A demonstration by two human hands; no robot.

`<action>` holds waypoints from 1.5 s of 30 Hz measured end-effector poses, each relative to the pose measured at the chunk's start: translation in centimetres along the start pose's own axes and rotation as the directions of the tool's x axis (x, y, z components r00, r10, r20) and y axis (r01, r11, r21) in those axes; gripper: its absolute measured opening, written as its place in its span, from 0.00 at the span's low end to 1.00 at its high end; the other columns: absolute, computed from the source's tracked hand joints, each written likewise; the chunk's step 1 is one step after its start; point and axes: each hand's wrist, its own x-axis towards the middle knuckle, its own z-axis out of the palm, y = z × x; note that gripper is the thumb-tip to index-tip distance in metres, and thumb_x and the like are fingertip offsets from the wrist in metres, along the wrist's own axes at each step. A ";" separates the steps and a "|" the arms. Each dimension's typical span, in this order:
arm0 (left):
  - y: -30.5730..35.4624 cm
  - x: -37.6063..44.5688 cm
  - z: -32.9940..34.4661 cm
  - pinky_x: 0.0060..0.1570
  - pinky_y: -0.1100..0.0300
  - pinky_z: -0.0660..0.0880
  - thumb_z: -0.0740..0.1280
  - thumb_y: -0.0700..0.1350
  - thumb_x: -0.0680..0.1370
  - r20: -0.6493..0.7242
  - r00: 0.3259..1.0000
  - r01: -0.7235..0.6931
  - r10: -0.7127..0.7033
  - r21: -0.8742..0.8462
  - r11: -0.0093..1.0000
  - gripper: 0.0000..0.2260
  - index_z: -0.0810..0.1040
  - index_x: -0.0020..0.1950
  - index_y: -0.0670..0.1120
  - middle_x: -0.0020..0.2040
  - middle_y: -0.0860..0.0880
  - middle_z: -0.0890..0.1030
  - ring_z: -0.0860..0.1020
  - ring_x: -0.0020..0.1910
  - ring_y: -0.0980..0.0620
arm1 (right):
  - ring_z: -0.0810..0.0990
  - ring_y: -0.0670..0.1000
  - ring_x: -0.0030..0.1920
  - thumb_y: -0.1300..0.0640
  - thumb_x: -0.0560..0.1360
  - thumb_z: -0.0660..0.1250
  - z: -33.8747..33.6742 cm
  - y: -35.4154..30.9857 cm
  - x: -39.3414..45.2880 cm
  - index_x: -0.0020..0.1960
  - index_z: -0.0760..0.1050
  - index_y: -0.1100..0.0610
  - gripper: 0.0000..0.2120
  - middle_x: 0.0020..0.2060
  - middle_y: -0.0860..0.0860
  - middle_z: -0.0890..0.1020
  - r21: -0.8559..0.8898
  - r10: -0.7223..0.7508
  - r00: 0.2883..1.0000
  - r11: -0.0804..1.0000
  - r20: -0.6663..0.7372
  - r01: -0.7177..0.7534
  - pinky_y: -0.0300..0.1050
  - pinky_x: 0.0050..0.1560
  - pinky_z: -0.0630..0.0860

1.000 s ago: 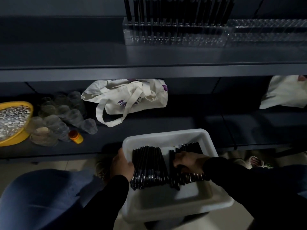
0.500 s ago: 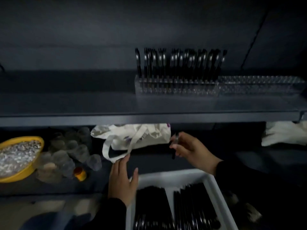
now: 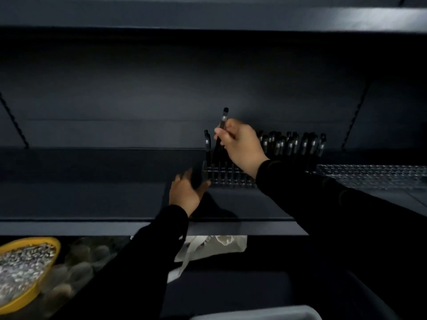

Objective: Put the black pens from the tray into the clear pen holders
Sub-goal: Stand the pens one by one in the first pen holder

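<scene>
My right hand (image 3: 240,146) pinches a black pen (image 3: 222,125) nearly upright above the left end of a clear pen holder (image 3: 221,177) on the upper shelf. Several black pens (image 3: 293,144) stand in that holder, most of them behind my right wrist, one at the far left end (image 3: 207,144). My left hand (image 3: 186,192) touches the holder's left end with its fingers and thumb spread around the corner. A second clear holder (image 3: 374,175) with no pens in it lies to the right. Only the white tray's rim (image 3: 254,314) shows at the bottom edge.
The dark upper shelf (image 3: 92,199) stretches left of the holders. Below it lie a white tote bag (image 3: 212,247), a yellow bowl of small pale pieces (image 3: 25,266) and several clear cups (image 3: 80,257). Another shelf (image 3: 208,17) runs overhead.
My right hand rose from below the shelf edge to above the holder with the pen. My left hand left the tray and reached the holder's left end. The view tilted upward.
</scene>
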 end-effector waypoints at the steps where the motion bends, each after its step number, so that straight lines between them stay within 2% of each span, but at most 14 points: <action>1: -0.3 0.1 0.4 0.65 0.53 0.65 0.66 0.58 0.76 -0.015 1.000 -0.013 0.013 0.038 0.999 0.30 0.66 0.73 0.46 0.69 0.39 0.69 0.67 0.68 0.39 | 0.76 0.64 0.42 0.55 0.79 0.61 0.6 0.3 0.5 0.46 0.70 0.69 0.16 0.42 0.68 0.77 -0.011 0.009 1.000 1.000 0.001 -0.009 0.57 0.47 0.75; 5: -0.8 0.5 1.1 0.60 0.52 0.67 0.63 0.59 0.77 -0.023 0.996 -0.077 0.082 0.176 0.981 0.22 0.71 0.69 0.54 0.66 0.43 0.73 0.70 0.64 0.40 | 0.76 0.61 0.39 0.55 0.80 0.61 1.9 1.1 0.9 0.38 0.67 0.62 0.14 0.35 0.62 0.75 -0.098 0.009 0.999 0.995 0.043 -0.004 0.56 0.46 0.74; 11: -1.0 0.9 1.2 0.60 0.53 0.67 0.62 0.57 0.79 -0.016 0.998 -0.062 0.066 0.195 0.979 0.18 0.74 0.67 0.55 0.64 0.44 0.74 0.70 0.63 0.42 | 0.78 0.63 0.42 0.54 0.79 0.61 3.0 2.7 0.5 0.35 0.62 0.57 0.16 0.41 0.64 0.79 -0.187 0.072 0.990 0.981 0.121 -0.048 0.57 0.45 0.76; 16: -1.2 1.0 1.4 0.58 0.53 0.68 0.63 0.54 0.79 -0.023 0.997 -0.065 0.071 0.201 0.978 0.16 0.76 0.64 0.52 0.61 0.46 0.75 0.72 0.62 0.44 | 0.72 0.55 0.35 0.55 0.79 0.62 3.5 3.5 0.2 0.40 0.70 0.65 0.15 0.40 0.67 0.77 -0.213 0.162 0.969 0.969 0.187 -0.121 0.45 0.37 0.69; 20: -1.2 1.1 1.4 0.58 0.52 0.70 0.63 0.53 0.79 -0.033 0.997 -0.060 0.067 0.194 0.979 0.15 0.77 0.64 0.51 0.61 0.45 0.76 0.73 0.61 0.44 | 0.71 0.54 0.33 0.53 0.78 0.65 3.2 3.3 0.5 0.34 0.66 0.60 0.17 0.33 0.60 0.72 -0.210 0.183 0.965 0.967 0.187 -0.143 0.44 0.37 0.69; 24: -1.4 1.0 1.5 0.60 0.51 0.70 0.63 0.52 0.79 -0.026 0.997 -0.068 0.075 0.197 0.978 0.15 0.78 0.63 0.49 0.61 0.44 0.75 0.73 0.61 0.43 | 0.75 0.48 0.33 0.52 0.75 0.69 1.1 2.6 -0.3 0.40 0.77 0.64 0.14 0.32 0.55 0.79 -0.188 0.149 0.981 0.974 0.121 -0.124 0.40 0.38 0.71; 27: -1.2 0.4 1.0 0.60 0.51 0.71 0.64 0.47 0.78 -0.034 0.995 -0.087 0.092 0.123 0.989 0.14 0.78 0.63 0.46 0.63 0.42 0.76 0.74 0.61 0.41 | 0.79 0.44 0.39 0.52 0.73 0.71 -1.6 2.7 -3.3 0.46 0.79 0.57 0.09 0.37 0.49 0.82 -0.111 0.141 0.989 0.985 0.051 -0.135 0.34 0.41 0.73; 31: -1.1 -2.3 0.3 0.65 0.55 0.66 0.62 0.45 0.80 -0.092 0.991 -0.096 0.096 0.006 0.995 0.18 0.72 0.69 0.43 0.69 0.44 0.69 0.70 0.66 0.45 | 0.75 0.41 0.36 0.56 0.73 0.72 -5.6 5.1 -10.8 0.48 0.77 0.58 0.08 0.38 0.49 0.80 -0.126 0.116 0.991 0.986 0.062 -0.107 0.33 0.39 0.72; 35: -3.4 -8.4 1.1 0.70 0.54 0.60 0.62 0.43 0.80 -0.220 0.929 -0.289 0.298 0.073 0.955 0.19 0.68 0.72 0.43 0.76 0.44 0.60 0.61 0.73 0.45 | 0.74 0.44 0.33 0.59 0.71 0.74 -7.8 9.9 -19.3 0.48 0.74 0.52 0.10 0.37 0.48 0.78 -0.184 0.166 0.983 0.972 0.076 -0.150 0.36 0.38 0.72; 37: -6.3 -12.7 3.0 0.70 0.49 0.59 0.63 0.43 0.79 -0.237 0.918 -0.298 0.318 0.115 0.947 0.21 0.67 0.71 0.41 0.76 0.39 0.58 0.58 0.74 0.41 | 0.73 0.44 0.33 0.63 0.69 0.75 -7.9 12.3 -23.4 0.49 0.74 0.52 0.13 0.37 0.48 0.77 -0.218 0.202 0.974 0.960 0.102 -0.176 0.33 0.37 0.71; 39: -9.8 -17.2 5.2 0.69 0.45 0.61 0.63 0.48 0.77 -0.163 0.956 -0.213 0.244 0.186 0.959 0.24 0.66 0.72 0.41 0.75 0.38 0.58 0.58 0.73 0.39 | 0.74 0.40 0.36 0.65 0.69 0.74 -7.5 14.6 -27.2 0.51 0.76 0.55 0.13 0.40 0.43 0.74 -0.255 0.205 0.959 0.955 0.197 -0.152 0.29 0.39 0.69; 41: -13.1 -21.2 7.2 0.70 0.44 0.59 0.64 0.49 0.78 0.028 0.999 -0.026 0.020 0.237 0.971 0.29 0.59 0.76 0.43 0.77 0.40 0.54 0.55 0.74 0.39 | 0.74 0.38 0.39 0.63 0.70 0.72 -6.9 16.8 -30.4 0.53 0.76 0.53 0.13 0.43 0.40 0.73 -0.316 0.248 0.916 0.938 0.315 -0.145 0.28 0.43 0.69; 43: -15.9 -24.4 9.0 0.72 0.47 0.54 0.64 0.51 0.78 0.216 0.938 0.202 -0.272 0.297 0.933 0.34 0.50 0.78 0.45 0.78 0.44 0.46 0.49 0.76 0.42 | 0.75 0.40 0.43 0.61 0.72 0.70 -6.0 18.7 -32.8 0.54 0.75 0.49 0.13 0.48 0.42 0.75 -0.390 0.355 0.839 0.901 0.413 -0.189 0.34 0.49 0.73; 45: -17.4 -26.6 10.3 0.74 0.50 0.52 0.63 0.52 0.78 0.310 0.830 0.377 -0.464 0.300 0.876 0.34 0.50 0.78 0.46 0.78 0.47 0.44 0.46 0.76 0.43 | 0.75 0.43 0.49 0.60 0.74 0.68 -4.8 20.1 -34.8 0.57 0.75 0.51 0.13 0.55 0.45 0.76 -0.476 0.439 0.734 0.861 0.519 -0.179 0.34 0.53 0.71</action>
